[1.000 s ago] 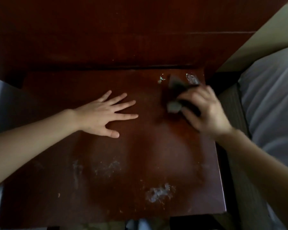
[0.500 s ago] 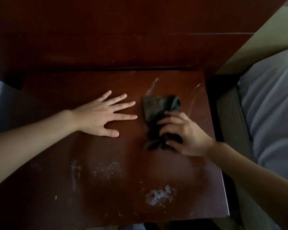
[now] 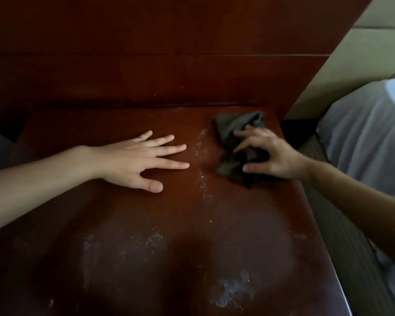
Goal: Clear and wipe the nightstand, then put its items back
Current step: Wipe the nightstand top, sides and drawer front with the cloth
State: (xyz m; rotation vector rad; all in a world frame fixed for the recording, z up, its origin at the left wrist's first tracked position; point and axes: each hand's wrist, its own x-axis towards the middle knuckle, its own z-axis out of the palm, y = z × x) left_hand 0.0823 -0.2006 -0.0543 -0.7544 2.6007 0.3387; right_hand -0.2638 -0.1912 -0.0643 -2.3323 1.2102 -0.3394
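Head view: nightstand top (image 3: pixel 169 213) fills frame centre, bare, so I judge we're mid-wipe. One dark cloth (image 3: pixel 235 142) at its upper-right corner, right hand (image 3: pixel 269 153) on it, fingers curled and clamped into the bunched fabric. Left hand (image 3: pixel 135 160) flat at centre-left, fingers spread, holding nothing. Dusty residue: three patches along the lower frame, one streak between the hands. Next move, I reckon: drag the cloth toward them.

Grey bedding (image 3: pixel 360 142), beige padded headboard (image 3: pixel 351 65)
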